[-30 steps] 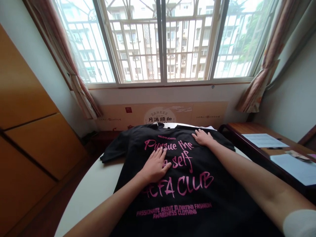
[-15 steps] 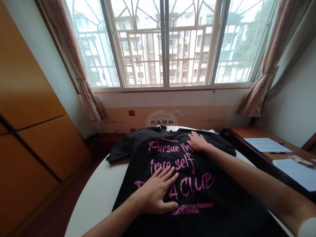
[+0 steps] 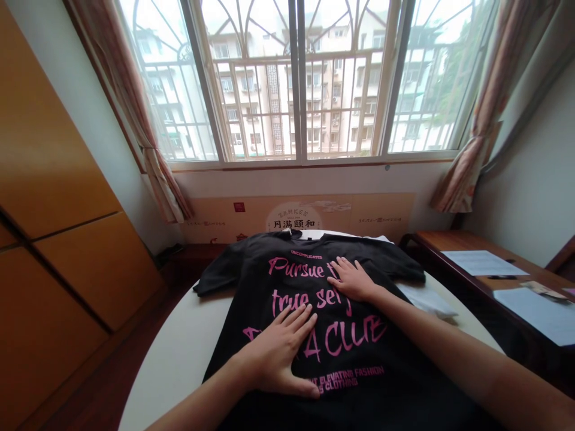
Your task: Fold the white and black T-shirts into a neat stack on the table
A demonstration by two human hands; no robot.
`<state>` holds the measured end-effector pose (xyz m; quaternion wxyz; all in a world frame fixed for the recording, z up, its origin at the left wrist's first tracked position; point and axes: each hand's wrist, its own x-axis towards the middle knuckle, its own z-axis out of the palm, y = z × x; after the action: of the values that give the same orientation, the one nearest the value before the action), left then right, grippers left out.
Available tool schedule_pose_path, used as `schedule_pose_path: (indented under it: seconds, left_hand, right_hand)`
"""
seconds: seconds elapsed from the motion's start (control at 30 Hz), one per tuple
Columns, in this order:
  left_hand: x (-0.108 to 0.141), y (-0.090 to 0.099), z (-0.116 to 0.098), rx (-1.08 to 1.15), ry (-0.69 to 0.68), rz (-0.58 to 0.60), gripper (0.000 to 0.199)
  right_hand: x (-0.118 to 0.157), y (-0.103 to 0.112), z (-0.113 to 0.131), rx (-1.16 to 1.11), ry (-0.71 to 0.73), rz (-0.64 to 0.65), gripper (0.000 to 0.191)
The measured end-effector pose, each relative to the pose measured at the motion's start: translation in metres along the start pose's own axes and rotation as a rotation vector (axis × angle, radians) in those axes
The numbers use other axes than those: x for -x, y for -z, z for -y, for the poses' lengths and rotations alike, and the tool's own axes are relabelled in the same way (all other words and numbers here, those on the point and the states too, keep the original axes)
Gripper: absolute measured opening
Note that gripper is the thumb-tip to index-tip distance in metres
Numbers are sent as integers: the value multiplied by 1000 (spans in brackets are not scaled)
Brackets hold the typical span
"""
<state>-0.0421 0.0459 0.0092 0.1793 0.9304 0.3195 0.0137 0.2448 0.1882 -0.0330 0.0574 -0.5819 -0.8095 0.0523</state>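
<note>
A black T-shirt [image 3: 251, 305] with pink lettering lies spread on a round white table [image 3: 166, 353], its collar toward the window. My left hand [image 3: 283, 350] rests flat on the middle of the shirt, fingers spread over the print, holding nothing. Higher up and to the right, my right hand [image 3: 353, 279] lies on the upper lettering with its fingers apart, also with nothing in it. Both sleeves of the shirt reach outward near the far side of the table.
White folded material [image 3: 426, 301] lies by the right sleeve. A wooden desk at the right bears papers [image 3: 483, 263] and a pen. Orange cabinets [image 3: 58, 299] stand at the left, and a curtained window [image 3: 299, 84] is ahead.
My right hand has moved a little left and toward me over the lettering. The right sleeve has shifted, and more white material shows beneath it. My left hand has barely moved.
</note>
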Motion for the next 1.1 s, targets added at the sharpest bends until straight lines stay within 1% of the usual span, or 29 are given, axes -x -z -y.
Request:
schedule_pose_path:
  seconds: [0.2, 0.27, 0.3, 0.37, 0.43, 0.47, 0.53, 0.57, 0.63, 0.77, 0.83, 0.93, 1.0, 1.07, 1.1]
  left_hand:
    - [6, 4, -5, 18, 29, 2, 121]
    - [7, 5, -7, 22, 48, 4, 119]
    - [7, 5, -7, 23, 56, 3, 118]
    - [7, 5, -8, 25, 63, -3, 115]
    - [7, 4, -8, 30, 64, -8, 114]
    - [7, 4, -7, 35, 62, -10, 114]
    - [7, 2, -6, 45, 53, -21, 114]
    - [8, 2, -5, 47, 46, -27, 113]
    - [8, 0, -2, 44, 39, -42, 111]
    - [8, -6, 9, 4, 80, -84, 103]
    - [8, -8, 18, -27, 153, -126, 96]
    - [8, -8, 32, -76, 319, -171, 88]
    - [8, -7, 40, -97, 391, -177, 82]
    - [8, -5, 46, -103, 404, -188, 76]
    - [8, -5, 48, -101, 402, -195, 74]
  right_hand:
    - [2, -7, -3, -16, 19, -51, 72]
    - [3, -9, -5, -41, 26, -100, 67]
    - [4, -9, -5, -55, 37, -145, 62]
    - [8, -6, -4, -70, 97, -270, 54]
    - [15, -2, 0, -55, 204, -393, 50]
    - [21, -1, 4, -40, 259, -430, 48]
    - [36, 1, 16, -15, 334, -444, 45]
    - [46, 1, 22, -8, 358, -424, 45]
    - [66, -2, 35, -11, 401, -346, 48]
    - [105, -7, 52, -93, 458, -119, 58]
    - [122, -4, 57, -161, 472, -21, 64]
    - [145, 7, 65, -241, 496, 94, 71]
    - [162, 13, 71, -269, 530, 140, 77]
    - [176, 14, 77, -285, 606, 145, 85]
    - [183, 10, 81, -286, 661, 130, 88]
